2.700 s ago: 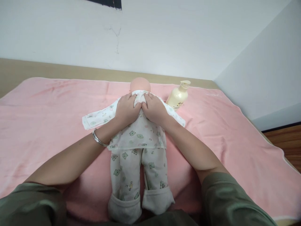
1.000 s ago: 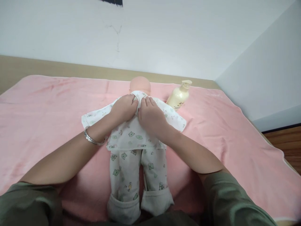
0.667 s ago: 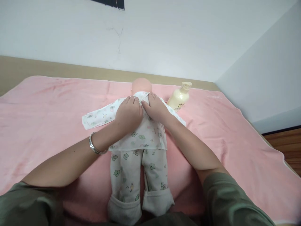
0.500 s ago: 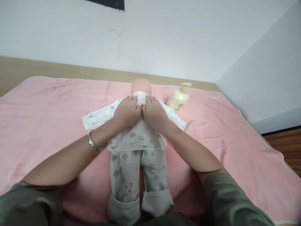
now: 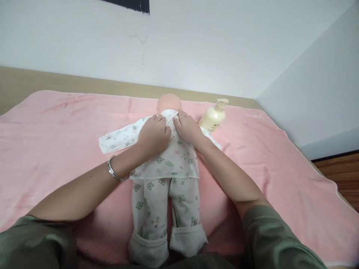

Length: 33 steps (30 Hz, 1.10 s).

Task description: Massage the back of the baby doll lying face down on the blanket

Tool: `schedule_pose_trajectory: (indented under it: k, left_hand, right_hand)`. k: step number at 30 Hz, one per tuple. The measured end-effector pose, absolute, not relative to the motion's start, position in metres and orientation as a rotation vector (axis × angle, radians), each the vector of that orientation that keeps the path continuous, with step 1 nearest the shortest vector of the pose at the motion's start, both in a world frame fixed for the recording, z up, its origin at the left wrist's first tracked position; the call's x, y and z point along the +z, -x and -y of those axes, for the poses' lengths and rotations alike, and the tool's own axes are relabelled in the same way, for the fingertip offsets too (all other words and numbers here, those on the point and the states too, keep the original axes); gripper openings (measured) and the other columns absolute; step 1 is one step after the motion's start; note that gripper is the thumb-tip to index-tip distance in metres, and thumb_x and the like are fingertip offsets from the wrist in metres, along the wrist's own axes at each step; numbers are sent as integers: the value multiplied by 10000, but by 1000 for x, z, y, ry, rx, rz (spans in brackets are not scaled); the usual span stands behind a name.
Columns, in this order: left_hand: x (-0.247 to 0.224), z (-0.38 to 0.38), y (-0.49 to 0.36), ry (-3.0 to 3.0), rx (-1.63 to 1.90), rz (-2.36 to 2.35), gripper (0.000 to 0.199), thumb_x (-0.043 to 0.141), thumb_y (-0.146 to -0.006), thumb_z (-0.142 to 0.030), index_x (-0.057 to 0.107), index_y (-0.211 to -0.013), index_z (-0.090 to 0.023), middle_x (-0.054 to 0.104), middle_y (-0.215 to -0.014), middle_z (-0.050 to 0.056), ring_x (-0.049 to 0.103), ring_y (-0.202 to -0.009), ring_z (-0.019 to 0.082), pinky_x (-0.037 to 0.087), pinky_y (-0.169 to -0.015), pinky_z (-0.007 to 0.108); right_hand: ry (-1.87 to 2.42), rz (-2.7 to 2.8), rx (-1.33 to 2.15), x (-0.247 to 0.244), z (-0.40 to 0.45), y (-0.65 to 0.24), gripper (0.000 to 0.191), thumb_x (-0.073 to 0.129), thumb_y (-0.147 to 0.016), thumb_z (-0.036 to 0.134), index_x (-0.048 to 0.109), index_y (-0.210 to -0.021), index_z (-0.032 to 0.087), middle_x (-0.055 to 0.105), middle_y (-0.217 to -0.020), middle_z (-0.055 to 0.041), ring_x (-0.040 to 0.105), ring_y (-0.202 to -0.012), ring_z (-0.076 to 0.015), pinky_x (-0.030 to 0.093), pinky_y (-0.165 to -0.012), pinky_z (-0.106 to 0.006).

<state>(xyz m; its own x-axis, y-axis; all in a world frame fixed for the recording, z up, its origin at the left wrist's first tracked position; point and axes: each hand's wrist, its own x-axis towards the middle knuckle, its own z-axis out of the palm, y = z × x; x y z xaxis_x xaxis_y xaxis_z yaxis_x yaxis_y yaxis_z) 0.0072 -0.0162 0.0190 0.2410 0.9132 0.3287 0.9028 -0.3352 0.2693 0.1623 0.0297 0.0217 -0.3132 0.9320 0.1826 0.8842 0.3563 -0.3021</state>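
A baby doll (image 5: 169, 102) lies with its bald head toward the wall, wearing a white shirt (image 5: 179, 160) printed with green animals and matching trousers (image 5: 155, 209) with turned-up cuffs. My left hand (image 5: 154, 134) rests on the upper shirt just left of the middle, fingers laid forward toward the collar and thumb pointing right. On the other side of the collar, my right hand (image 5: 188, 127) lies over the shirt near the shoulder, its fingers extended and thumb apart. A strip of shirt shows between the two hands. The doll's face is not visible.
A cream pump bottle (image 5: 213, 116) leans beyond my right hand, close to the doll's right-side sleeve. Beneath everything is a pink blanket (image 5: 70, 123) over a wooden surface (image 5: 33, 78). White walls (image 5: 196, 45) stand at the back and right.
My hands have moved apart: the right one slid right and slightly forward toward the shoulder, and the left shifted only a little. More of the shirt's middle and collar shows.
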Motion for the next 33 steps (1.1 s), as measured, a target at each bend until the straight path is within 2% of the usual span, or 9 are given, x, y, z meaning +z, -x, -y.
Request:
schedule_pose_trajectory:
  k: [3, 7, 11, 16, 19, 22, 26, 29, 33]
  left_hand:
    - [22, 2, -2, -2307, 641, -1837, 281, 338, -937, -252, 603, -918, -159, 674, -987, 158, 612, -949, 295, 487, -902, 437]
    - [19, -10, 4, -2249, 620, -1825, 321, 324, -956, -311, 601, -891, -163, 674, -915, 143, 607, -827, 268, 471, -801, 409]
    - [14, -1, -1, -2375, 656, -1882, 359, 301, -969, -296, 620, -965, -132, 674, -972, 177, 607, -908, 306, 468, -851, 445]
    - [10, 13, -8, -2571, 749, -1807, 354, 293, -948, -192, 619, -1046, -97, 650, -1082, 217, 572, -1047, 340, 445, -970, 484]
    - [11, 6, -5, -2496, 740, -1772, 310, 307, -915, -173, 608, -974, -126, 650, -1038, 200, 575, -1000, 326, 456, -938, 479]
    - [13, -6, 0, -2318, 692, -1813, 278, 324, -930, -247, 587, -892, -165, 653, -918, 151, 585, -871, 283, 460, -836, 436]
    - [14, -10, 1, -2216, 704, -1838, 290, 335, -932, -298, 587, -887, -162, 660, -891, 142, 580, -807, 259, 437, -763, 406]
    - [11, -7, -2, -2258, 738, -1861, 311, 319, -936, -294, 595, -928, -151, 676, -932, 158, 597, -859, 282, 439, -801, 424]
    - [6, -5, -4, -2271, 785, -1863, 335, 309, -948, -311, 598, -992, -147, 687, -1036, 174, 610, -980, 308, 440, -899, 447]
  right_hand:
    - [1530, 2337, 10, 16, -8, -153, 509, 266, -1044, 295, 562, -1330, -4, 617, -1367, -258, 559, -1306, -359, 417, -1146, -526]
    - [1343, 2375, -144, 11, 16, -141, 511, 266, -1023, 231, 524, -1387, -18, 548, -1463, -262, 468, -1426, -347, 348, -1226, -530]
    - [1392, 2386, 66, 17, 5, -144, 532, 267, -997, 204, 503, -1412, -31, 529, -1497, -246, 445, -1457, -321, 351, -1243, -504]
    - [1554, 2315, 223, 24, -19, -154, 593, 334, -1013, 325, 438, -1457, -53, 447, -1562, -265, 398, -1487, -360, 328, -1244, -531]
    - [1538, 2322, 133, 20, -14, -153, 549, 320, -1025, 310, 491, -1412, -39, 515, -1503, -263, 453, -1438, -359, 349, -1224, -517]
    - [1477, 2333, -30, 14, 0, -147, 513, 288, -1031, 271, 536, -1366, -29, 574, -1431, -263, 508, -1373, -366, 383, -1189, -516]
    - [1361, 2347, -119, 12, 10, -144, 478, 265, -1025, 236, 591, -1316, 41, 620, -1375, -225, 540, -1329, -340, 407, -1169, -513]
    - [1427, 2329, 8, 17, 4, -146, 461, 313, -1001, 234, 594, -1320, 56, 624, -1386, -197, 530, -1345, -324, 411, -1174, -492]
    - [1485, 2292, 115, 19, -9, -151, 513, 363, -978, 286, 524, -1390, 27, 570, -1456, -211, 491, -1384, -343, 381, -1193, -514]
